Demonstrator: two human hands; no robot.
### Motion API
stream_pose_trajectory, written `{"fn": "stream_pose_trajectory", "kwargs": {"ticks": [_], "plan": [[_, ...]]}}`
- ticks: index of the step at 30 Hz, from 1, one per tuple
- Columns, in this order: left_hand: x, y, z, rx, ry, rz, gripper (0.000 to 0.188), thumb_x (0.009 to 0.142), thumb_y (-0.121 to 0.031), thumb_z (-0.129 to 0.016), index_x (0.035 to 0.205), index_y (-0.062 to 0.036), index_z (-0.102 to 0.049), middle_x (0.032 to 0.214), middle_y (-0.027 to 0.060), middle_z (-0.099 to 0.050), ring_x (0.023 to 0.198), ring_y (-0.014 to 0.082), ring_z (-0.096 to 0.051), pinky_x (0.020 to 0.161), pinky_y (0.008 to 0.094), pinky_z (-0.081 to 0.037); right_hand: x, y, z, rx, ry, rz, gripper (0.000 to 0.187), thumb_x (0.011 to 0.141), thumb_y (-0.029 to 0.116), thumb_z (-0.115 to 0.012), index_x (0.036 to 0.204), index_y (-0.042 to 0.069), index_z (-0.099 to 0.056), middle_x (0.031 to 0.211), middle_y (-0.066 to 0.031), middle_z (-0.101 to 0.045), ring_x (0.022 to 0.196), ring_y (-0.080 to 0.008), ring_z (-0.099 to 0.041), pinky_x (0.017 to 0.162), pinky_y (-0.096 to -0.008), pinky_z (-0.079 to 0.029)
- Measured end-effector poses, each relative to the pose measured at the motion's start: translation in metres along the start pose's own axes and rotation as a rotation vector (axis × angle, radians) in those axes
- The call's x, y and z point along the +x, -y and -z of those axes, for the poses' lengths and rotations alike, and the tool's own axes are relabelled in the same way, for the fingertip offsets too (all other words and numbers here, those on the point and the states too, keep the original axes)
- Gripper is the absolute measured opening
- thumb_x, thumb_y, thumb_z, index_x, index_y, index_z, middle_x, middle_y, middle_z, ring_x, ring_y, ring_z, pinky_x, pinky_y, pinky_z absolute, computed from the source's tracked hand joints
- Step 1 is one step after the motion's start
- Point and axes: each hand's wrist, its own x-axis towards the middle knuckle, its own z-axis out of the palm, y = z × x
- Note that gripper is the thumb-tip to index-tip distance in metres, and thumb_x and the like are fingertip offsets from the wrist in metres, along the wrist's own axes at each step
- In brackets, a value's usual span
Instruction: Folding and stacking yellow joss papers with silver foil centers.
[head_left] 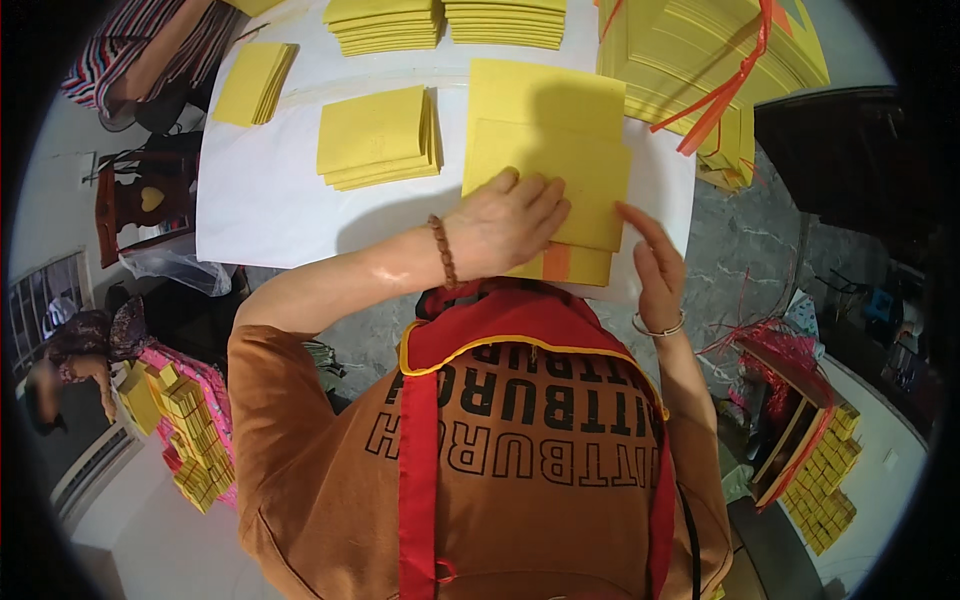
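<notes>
My left hand (515,222), with a beaded bracelet at its wrist, lies over a folded yellow paper stack (590,185) close in front of me. Its fingers rest bent and slightly apart on the top sheet. At the stack's right edge is my right hand (658,262), wearing a bangle, with thumb and fingers apart and a fingertip near the paper's side. An orange patch (557,263) shows at the near edge of the stack. To the left lies a smaller pile of folded yellow paper (372,135).
More yellow piles (505,22) line the far side of the white table (270,195). Large yellow sheets (690,60) with an orange-red plastic ribbon (735,80) lie at far right. Yellow bundles (190,430) sit at lower left; others (820,485) at lower right. A striped sleeve (130,50) shows at far left.
</notes>
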Motion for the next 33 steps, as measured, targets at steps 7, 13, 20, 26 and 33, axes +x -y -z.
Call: {"fn": "stream_pose_trajectory", "kwargs": {"ticks": [7,13,20,26,33], "plan": [[0.006,-0.018,-0.008,0.196,-0.052,0.080,0.044,0.076,-0.016,-0.053,0.116,0.0033,-0.053,0.115,0.0211,-0.053,0.099,0.0293,-0.053,0.084,0.0348,-0.045,0.004,-0.009,-0.008,-0.056,-0.238,0.047,0.032,0.088,0.007,-0.050,0.118,-0.001,-0.054,0.117,-0.0114,-0.057,0.113,-0.0201,-0.050,0.098,-0.0321,-0.036],[0.000,-0.007,-0.011,0.187,-0.251,0.145,0.045,0.073,-0.012,-0.057,0.115,0.0014,-0.055,0.108,0.0162,-0.060,0.097,0.0280,-0.057,0.082,0.0354,-0.047,0.006,-0.018,-0.016,-0.029,-0.293,0.148,0.046,0.087,0.010,-0.051,0.131,0.000,-0.042,0.133,-0.0152,-0.045,0.119,-0.0244,-0.046,0.100,-0.0360,-0.034],[-0.084,0.100,0.018,0.427,-0.489,0.370,0.051,0.071,-0.005,-0.058,0.122,-0.0115,-0.055,0.115,0.0086,-0.060,0.106,0.0246,-0.055,0.091,0.0384,-0.043,0.010,-0.010,-0.017,-0.173,-0.185,0.242,0.062,0.084,0.010,-0.055,0.138,-0.002,-0.029,0.142,-0.0194,-0.032,0.130,-0.0318,-0.034,0.107,-0.0406,-0.026],[-0.151,0.135,-0.062,0.388,-0.249,0.560,0.059,0.074,-0.005,-0.060,0.128,-0.0265,-0.051,0.125,0.0080,-0.053,0.112,0.0243,-0.051,0.093,0.0397,-0.041,0.013,-0.011,-0.022,-0.313,-0.136,0.194,0.043,0.084,0.004,-0.055,0.126,0.001,-0.048,0.129,-0.0149,-0.051,0.121,-0.0290,-0.045,0.102,-0.0365,-0.032],[-0.141,0.136,-0.045,0.036,0.088,0.768,0.061,0.071,-0.019,-0.067,0.128,-0.0259,-0.046,0.140,0.0090,-0.037,0.131,0.0284,-0.031,0.104,0.0552,-0.021,0.015,-0.011,-0.021,-0.338,-0.119,0.146,0.032,0.084,0.004,-0.054,0.116,0.001,-0.056,0.120,-0.0168,-0.055,0.118,-0.0303,-0.048,0.099,-0.0368,-0.035]]}}
